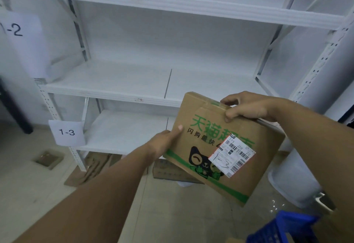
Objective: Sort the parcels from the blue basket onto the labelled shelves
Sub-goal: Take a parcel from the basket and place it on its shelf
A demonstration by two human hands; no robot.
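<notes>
Before shelves [122, 81], both hands tilt parcel [220, 147], long axis down-right

Brown parcel [220, 147] w/ green print (black cat logo), white shelves [134, 81], blue basket [281, 229]

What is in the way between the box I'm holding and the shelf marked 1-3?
Nothing visible. The box is held right in front of the 1-3 shelf. Nothing lies on the shelf's visible part, and the part behind the box is hidden.
</notes>
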